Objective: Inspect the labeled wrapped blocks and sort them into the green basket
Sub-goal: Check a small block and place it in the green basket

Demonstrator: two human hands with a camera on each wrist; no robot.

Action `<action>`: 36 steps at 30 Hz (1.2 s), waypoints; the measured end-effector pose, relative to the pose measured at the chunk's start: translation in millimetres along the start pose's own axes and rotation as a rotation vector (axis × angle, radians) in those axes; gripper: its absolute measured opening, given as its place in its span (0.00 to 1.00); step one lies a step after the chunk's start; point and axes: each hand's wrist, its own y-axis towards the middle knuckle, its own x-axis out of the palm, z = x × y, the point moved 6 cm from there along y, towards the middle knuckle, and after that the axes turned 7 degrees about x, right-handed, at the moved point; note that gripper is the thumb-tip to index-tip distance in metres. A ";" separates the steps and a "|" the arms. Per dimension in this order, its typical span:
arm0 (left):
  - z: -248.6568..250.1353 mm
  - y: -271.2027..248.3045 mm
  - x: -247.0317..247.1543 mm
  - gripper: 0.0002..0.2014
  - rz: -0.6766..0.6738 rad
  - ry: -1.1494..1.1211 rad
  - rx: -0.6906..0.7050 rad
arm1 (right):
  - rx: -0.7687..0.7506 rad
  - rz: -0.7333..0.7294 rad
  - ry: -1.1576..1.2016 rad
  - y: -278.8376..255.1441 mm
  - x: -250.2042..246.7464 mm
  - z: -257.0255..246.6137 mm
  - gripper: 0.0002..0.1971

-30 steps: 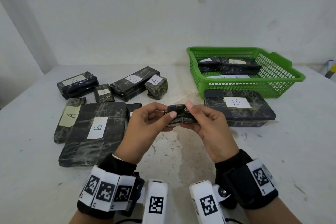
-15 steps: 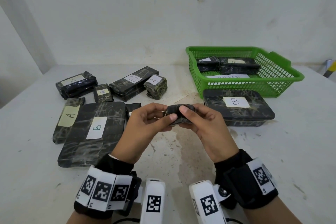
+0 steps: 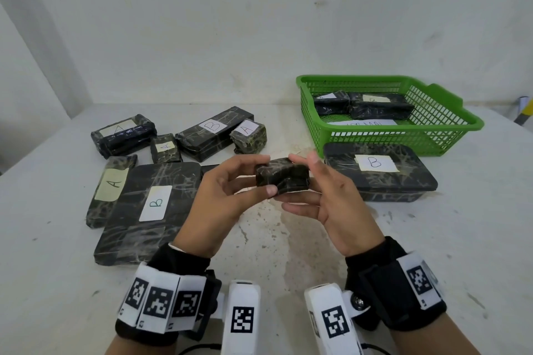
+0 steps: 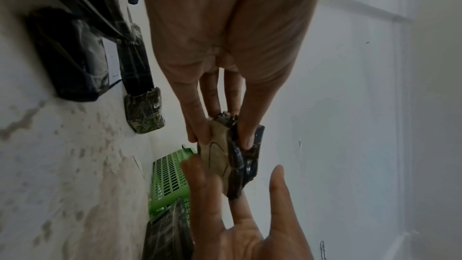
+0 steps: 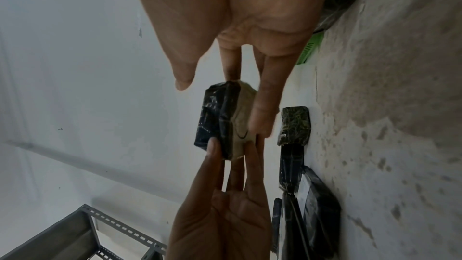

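Both hands hold the small block (image 3: 282, 179) by its ends, long axis lying 9-to-3: left hand (image 3: 227, 196) pinches it, right hand (image 3: 326, 199) fingers cradle it. The green basket (image 3: 450, 135) lies at 2 o'clock, nearer the right hand.

A plain white wall (image 3: 259, 23) runs across the back, scuffed and dotted with small dark marks. Below it lies the pale counter (image 3: 288, 239), its surface blotched with worn, stained patches toward the near side. Left of the wall, a white side wall (image 3: 26, 72) angles in to meet the counter's edge. Off the counter's left side stands a grey slotted metal shelf frame (image 5: 82, 230). Light is soft and even.
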 end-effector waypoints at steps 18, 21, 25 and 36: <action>0.8 -1.9 4.9 0.23 -0.001 -0.065 -0.001 | -0.092 -0.087 0.024 -0.6 7.1 3.1 0.25; 1.6 -1.7 6.8 0.21 -0.015 -0.068 0.021 | -0.095 -0.087 0.021 -0.5 5.0 1.7 0.25; -0.7 -0.9 1.6 0.15 0.018 -0.041 0.050 | -0.073 -0.131 0.053 0.4 9.4 4.3 0.28; -0.9 -1.3 0.0 0.09 0.036 -0.017 0.070 | -0.105 -0.105 0.037 1.4 9.9 3.6 0.22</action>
